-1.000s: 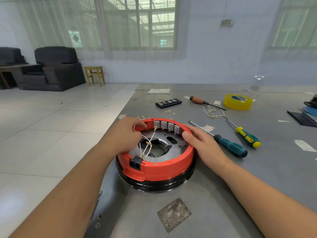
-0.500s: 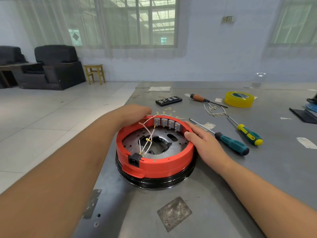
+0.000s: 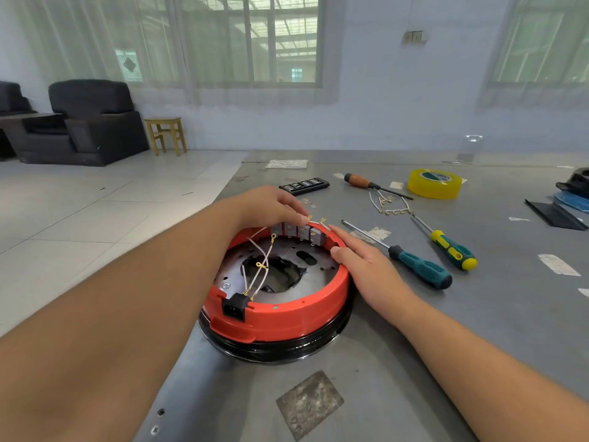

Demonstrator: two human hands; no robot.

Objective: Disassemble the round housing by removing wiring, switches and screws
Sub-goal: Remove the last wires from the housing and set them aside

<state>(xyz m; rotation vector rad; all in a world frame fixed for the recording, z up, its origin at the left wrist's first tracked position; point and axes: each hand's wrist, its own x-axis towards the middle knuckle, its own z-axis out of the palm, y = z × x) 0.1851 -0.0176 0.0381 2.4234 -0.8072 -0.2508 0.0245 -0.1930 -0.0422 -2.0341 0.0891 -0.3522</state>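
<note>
The round housing [image 3: 287,317] has a red ring on a black base and sits on the grey metal table [image 3: 478,314]. Inside lies a metal plate with a dark centre hole. A row of grey switches [image 3: 298,231] lines the far inner wall. White wires [image 3: 259,260] with brass terminals run from the black power socket [image 3: 235,306] at the front rim up toward the switches. My left hand [image 3: 271,207] is above the far rim and pinches wire ends there. My right hand [image 3: 360,260] rests flat on the right rim, fingers straight.
To the right lie a teal-handled screwdriver [image 3: 420,269] and a green-yellow one [image 3: 452,250]. Farther back are loose removed wires [image 3: 390,205], a brown-handled screwdriver [image 3: 366,183], a yellow tape roll [image 3: 435,183] and a black bit case [image 3: 304,186]. The table's left edge is close to the housing.
My left hand has risen from inside the housing to above its far rim, pulling the white wires up and toward the switches. The right hand stays on the right rim.
</note>
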